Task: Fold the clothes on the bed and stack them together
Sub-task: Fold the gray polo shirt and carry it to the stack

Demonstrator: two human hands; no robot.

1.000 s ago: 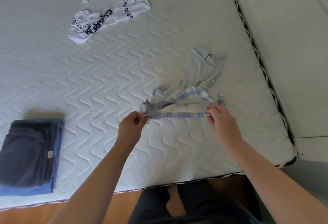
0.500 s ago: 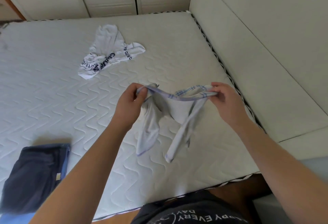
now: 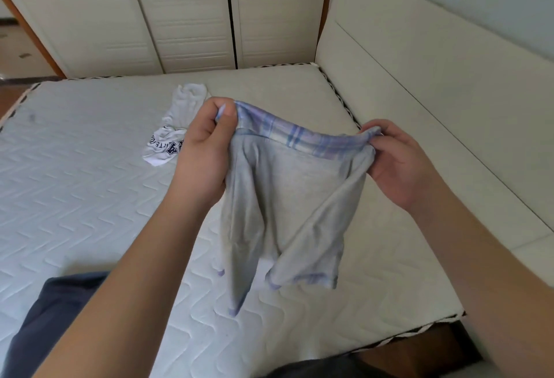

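Now | left hand (image 3: 207, 150) pinching grey shorts (image 3: 284, 204) waistband | right hand (image 3: 395, 162) likewise | both raised above mattress (image 3: 90, 198)

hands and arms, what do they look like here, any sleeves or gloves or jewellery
Both the left hand and the right hand are bare, with no gloves. No ring, watch or bracelet shows on either. Both forearms are uncovered as far as the frame edge, so no sleeve is in view. The nails that show look short and unpainted. No marks or tattoos are visible.
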